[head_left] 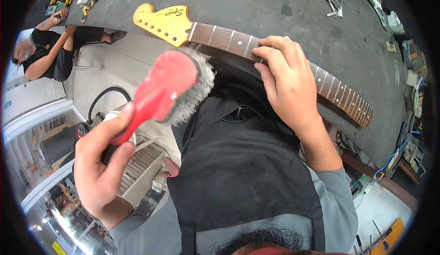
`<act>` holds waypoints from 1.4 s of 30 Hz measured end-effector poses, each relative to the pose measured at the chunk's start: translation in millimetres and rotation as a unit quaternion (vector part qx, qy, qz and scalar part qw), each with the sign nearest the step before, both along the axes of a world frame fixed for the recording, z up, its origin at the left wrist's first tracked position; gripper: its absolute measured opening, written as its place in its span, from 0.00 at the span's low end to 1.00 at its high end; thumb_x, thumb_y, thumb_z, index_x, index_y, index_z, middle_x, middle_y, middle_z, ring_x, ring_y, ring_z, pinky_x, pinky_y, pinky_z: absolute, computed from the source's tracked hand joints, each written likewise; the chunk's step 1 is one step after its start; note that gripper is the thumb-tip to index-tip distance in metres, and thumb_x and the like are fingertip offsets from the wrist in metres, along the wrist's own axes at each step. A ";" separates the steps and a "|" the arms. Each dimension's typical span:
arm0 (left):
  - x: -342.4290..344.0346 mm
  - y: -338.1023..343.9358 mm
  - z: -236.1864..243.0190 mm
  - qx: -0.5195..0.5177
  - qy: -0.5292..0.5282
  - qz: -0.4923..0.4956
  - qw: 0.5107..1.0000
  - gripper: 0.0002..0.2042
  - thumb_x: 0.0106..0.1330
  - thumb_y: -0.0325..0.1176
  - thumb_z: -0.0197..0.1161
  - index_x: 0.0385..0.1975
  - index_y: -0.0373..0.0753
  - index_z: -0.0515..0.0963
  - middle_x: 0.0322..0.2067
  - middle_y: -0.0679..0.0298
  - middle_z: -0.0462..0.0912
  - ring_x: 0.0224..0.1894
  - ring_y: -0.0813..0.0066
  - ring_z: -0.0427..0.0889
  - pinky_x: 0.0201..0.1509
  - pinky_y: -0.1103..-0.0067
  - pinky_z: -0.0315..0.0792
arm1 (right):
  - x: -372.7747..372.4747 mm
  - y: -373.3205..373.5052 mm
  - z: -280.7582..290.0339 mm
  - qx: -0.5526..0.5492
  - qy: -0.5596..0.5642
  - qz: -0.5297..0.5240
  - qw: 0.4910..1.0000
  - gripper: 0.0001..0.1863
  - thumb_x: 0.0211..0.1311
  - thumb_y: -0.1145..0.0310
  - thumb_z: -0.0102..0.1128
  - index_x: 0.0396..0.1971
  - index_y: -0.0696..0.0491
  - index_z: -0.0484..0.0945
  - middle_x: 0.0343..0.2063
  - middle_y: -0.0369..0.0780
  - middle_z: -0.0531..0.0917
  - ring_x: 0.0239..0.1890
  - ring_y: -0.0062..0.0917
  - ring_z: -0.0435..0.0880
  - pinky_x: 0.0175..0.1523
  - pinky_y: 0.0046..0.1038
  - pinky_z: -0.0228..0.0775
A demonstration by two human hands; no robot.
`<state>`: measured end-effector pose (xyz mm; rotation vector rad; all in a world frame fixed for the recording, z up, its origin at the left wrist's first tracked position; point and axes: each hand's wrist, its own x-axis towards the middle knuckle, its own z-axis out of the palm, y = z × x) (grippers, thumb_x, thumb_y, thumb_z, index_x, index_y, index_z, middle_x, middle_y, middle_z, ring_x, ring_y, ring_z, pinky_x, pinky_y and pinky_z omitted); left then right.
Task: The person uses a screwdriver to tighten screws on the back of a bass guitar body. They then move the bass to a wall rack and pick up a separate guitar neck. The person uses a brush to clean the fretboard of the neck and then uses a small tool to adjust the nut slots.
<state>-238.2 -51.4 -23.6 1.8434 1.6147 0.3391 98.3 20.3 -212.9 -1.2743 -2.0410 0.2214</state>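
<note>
**One head-worn fisheye view, looking down**

The single camera sits on the person's head, facing steeply down and close over the long wooden guitar neck with yellow headstock (256, 53); around that neck, straight edges bend toward the rim.
</note>
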 end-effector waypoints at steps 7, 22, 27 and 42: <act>54.9 60.3 -93.9 0.206 -0.018 0.014 0.978 0.20 0.75 0.24 0.72 0.67 0.32 0.84 0.52 0.45 0.92 0.52 0.55 0.94 0.59 0.70 0.82 | -2.3 0.5 2.9 -0.010 0.001 0.008 1.000 0.17 0.67 0.77 0.75 0.54 0.55 0.84 0.57 0.41 0.85 0.60 0.42 0.86 0.71 0.47 0.79; 32.1 84.2 -109.2 0.211 -0.031 0.023 0.977 0.23 0.77 0.26 0.70 0.71 0.37 0.83 0.45 0.50 0.91 0.41 0.63 0.88 0.53 0.75 0.79 | -5.2 -1.2 2.6 -0.003 -0.027 -0.004 1.000 0.19 0.68 0.76 0.76 0.57 0.54 0.86 0.60 0.42 0.84 0.61 0.43 0.85 0.65 0.45 0.79; -8.6 39.8 -68.1 0.101 -0.022 0.010 0.995 0.23 0.75 0.24 0.70 0.69 0.34 0.83 0.46 0.48 0.93 0.44 0.67 0.90 0.55 0.72 0.80 | -5.4 -3.9 1.3 -0.012 -0.036 -0.027 0.999 0.20 0.68 0.76 0.75 0.59 0.54 0.86 0.61 0.44 0.84 0.62 0.44 0.85 0.66 0.46 0.78; -64.9 109.5 -142.3 0.287 0.032 0.119 0.950 0.21 0.80 0.29 0.69 0.71 0.42 0.84 0.56 0.50 0.94 0.57 0.57 0.96 0.66 0.66 0.83 | -5.9 -1.8 2.6 -0.005 -0.047 -0.034 0.998 0.22 0.67 0.74 0.77 0.60 0.53 0.85 0.61 0.43 0.85 0.60 0.43 0.85 0.65 0.45 0.78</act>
